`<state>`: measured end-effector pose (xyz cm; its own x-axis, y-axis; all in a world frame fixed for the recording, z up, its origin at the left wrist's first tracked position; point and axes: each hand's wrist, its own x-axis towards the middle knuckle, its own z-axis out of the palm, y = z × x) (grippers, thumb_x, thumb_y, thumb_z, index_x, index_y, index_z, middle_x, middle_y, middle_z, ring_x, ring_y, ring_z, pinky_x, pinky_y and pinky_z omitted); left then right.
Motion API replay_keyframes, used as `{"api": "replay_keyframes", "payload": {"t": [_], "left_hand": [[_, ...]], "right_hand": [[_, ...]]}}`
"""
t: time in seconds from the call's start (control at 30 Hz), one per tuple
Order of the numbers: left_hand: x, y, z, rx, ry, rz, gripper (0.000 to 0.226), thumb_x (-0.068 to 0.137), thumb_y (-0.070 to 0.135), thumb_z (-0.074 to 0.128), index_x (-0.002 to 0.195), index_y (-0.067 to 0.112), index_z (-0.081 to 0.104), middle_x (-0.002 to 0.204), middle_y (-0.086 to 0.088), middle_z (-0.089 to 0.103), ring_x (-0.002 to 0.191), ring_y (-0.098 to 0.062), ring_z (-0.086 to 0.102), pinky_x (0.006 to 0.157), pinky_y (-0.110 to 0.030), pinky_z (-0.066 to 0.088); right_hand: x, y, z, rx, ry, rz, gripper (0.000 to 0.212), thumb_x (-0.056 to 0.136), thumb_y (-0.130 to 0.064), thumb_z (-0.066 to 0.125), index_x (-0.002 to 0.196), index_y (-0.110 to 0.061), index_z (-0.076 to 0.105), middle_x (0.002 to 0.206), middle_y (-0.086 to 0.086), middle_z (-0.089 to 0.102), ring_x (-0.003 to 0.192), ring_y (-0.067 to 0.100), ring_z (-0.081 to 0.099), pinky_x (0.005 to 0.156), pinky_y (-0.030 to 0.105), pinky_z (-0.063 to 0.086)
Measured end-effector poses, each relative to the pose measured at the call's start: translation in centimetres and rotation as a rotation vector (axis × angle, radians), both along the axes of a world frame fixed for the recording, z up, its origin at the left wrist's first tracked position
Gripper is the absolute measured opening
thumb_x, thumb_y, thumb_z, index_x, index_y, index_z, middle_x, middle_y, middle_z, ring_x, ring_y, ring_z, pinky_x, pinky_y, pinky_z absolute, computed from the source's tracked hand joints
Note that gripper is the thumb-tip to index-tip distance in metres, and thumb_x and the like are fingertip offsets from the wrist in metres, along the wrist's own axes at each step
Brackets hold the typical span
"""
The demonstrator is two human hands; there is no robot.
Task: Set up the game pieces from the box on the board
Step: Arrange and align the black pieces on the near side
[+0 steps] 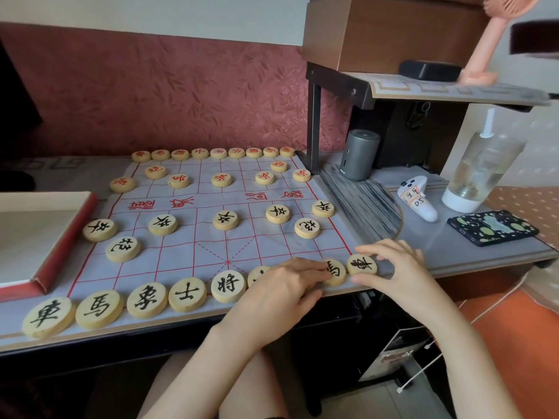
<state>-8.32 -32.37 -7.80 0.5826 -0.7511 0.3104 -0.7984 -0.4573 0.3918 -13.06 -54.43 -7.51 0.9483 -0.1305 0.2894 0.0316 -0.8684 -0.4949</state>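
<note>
- R hand (396,267): grip pinching chariot piece (362,264), near-right corner of board (211,237).
- L hand (290,282): fingers flat on horse piece (335,271) (just beside chariot), not pinching.
- Box (45,237) far left on surface.

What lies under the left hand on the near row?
The left hand covers part of the near row: a piece's edge shows at its left, and another piece peeks out beyond the fingertips. Anything between is hidden.

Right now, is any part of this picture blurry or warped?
Head view: the pink fan at top right is smeared; the wide lens bows the near table edge and enlarges the nearest black pieces; the far red pieces look soft; light is even, no glare.
</note>
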Motion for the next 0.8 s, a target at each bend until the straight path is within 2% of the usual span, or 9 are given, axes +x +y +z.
{"api": "replay_keyframes", "payload": {"t": [0.07,0.13,0.17,0.27,0.37,0.47,0.6,0.7,0.8], "left_hand": [[0.0,0.0,-0.1,-0.006,0.011,0.000,0.037,0.092,0.027,0.049,0.129,0.028,0.052,0.139,0.015,0.046,0.126,0.000,0.041,0.097,-0.005,0.026],[0.0,0.0,-0.1,-0.017,0.022,-0.001,0.037,0.092,0.026,0.049,0.129,0.028,0.052,0.139,0.015,0.046,0.126,-0.001,0.041,0.100,-0.011,0.031],[0.0,0.0,-0.1,-0.022,0.026,-0.001,0.037,0.092,0.026,0.049,0.129,0.028,0.052,0.139,0.016,0.046,0.127,-0.001,0.041,0.101,-0.012,0.031],[-0.1,0.0,-0.1,-0.028,0.029,0.003,0.037,0.092,0.027,0.049,0.130,0.028,0.052,0.139,0.016,0.046,0.127,0.000,0.042,0.100,-0.010,0.030],[-0.1,0.0,-0.1,-0.023,0.026,0.000,0.038,0.092,0.027,0.049,0.130,0.027,0.052,0.140,0.015,0.046,0.127,0.000,0.041,0.101,-0.009,0.029],[0.0,-0.1,0.0,-0.026,0.020,-0.006,0.038,0.092,0.026,0.049,0.130,0.026,0.052,0.139,0.014,0.046,0.127,-0.001,0.041,0.097,-0.007,0.028],[-0.1,0.0,-0.1,-0.035,0.028,-0.003,0.038,0.092,0.027,0.050,0.130,0.027,0.052,0.140,0.015,0.046,0.126,-0.002,0.043,0.102,-0.015,0.035],[0.0,0.0,-0.2,-0.030,0.045,-0.001,0.039,0.091,0.028,0.050,0.130,0.030,0.051,0.143,0.017,0.041,0.128,-0.001,0.040,0.104,-0.018,0.036],[0.1,0.2,-0.2,-0.044,0.040,0.010,0.037,0.091,0.029,0.050,0.128,0.034,0.050,0.146,0.020,0.033,0.130,0.003,0.037,0.096,-0.008,0.030]], "right_hand": [[0.1,-0.1,-0.2,-0.040,0.005,-0.020,0.062,0.052,-0.071,0.070,0.105,-0.040,0.060,0.099,-0.018,0.055,0.098,0.005,0.041,0.083,0.026,0.023],[-0.2,-0.1,-0.2,-0.054,-0.005,-0.007,0.070,0.051,-0.078,0.062,0.111,-0.043,0.055,0.107,-0.023,0.050,0.104,0.000,0.036,0.087,0.023,0.020],[-0.4,-0.2,0.1,-0.031,-0.006,0.000,0.068,0.054,-0.074,0.066,0.113,-0.044,0.053,0.111,-0.026,0.048,0.107,-0.001,0.035,0.091,0.023,0.020],[-1.2,-0.5,0.4,0.100,0.055,0.033,0.055,0.070,-0.038,0.078,0.118,-0.049,0.053,0.119,-0.030,0.046,0.114,0.006,0.037,0.098,0.024,0.025],[-1.2,-0.7,0.2,0.121,0.080,0.060,0.050,0.077,-0.026,0.075,0.117,-0.050,0.055,0.118,-0.026,0.052,0.112,0.008,0.041,0.095,0.022,0.027],[-0.6,-0.5,-0.1,0.096,0.027,0.052,0.043,0.072,-0.031,0.077,0.108,-0.043,0.058,0.108,-0.021,0.057,0.105,-0.005,0.042,0.097,0.026,0.028],[0.0,-0.3,-0.5,0.052,-0.017,0.025,0.040,0.062,-0.045,0.079,0.095,-0.045,0.057,0.099,-0.016,0.056,0.096,-0.002,0.046,0.088,0.023,0.026],[0.2,-0.2,-0.7,0.021,-0.028,0.002,0.042,0.061,-0.045,0.079,0.098,-0.039,0.059,0.099,-0.015,0.058,0.096,0.005,0.046,0.088,0.030,0.025],[0.0,-0.3,-0.7,-0.038,-0.033,-0.014,0.051,0.060,-0.051,0.076,0.105,-0.037,0.060,0.106,-0.020,0.056,0.105,0.005,0.040,0.089,0.028,0.023]]}}
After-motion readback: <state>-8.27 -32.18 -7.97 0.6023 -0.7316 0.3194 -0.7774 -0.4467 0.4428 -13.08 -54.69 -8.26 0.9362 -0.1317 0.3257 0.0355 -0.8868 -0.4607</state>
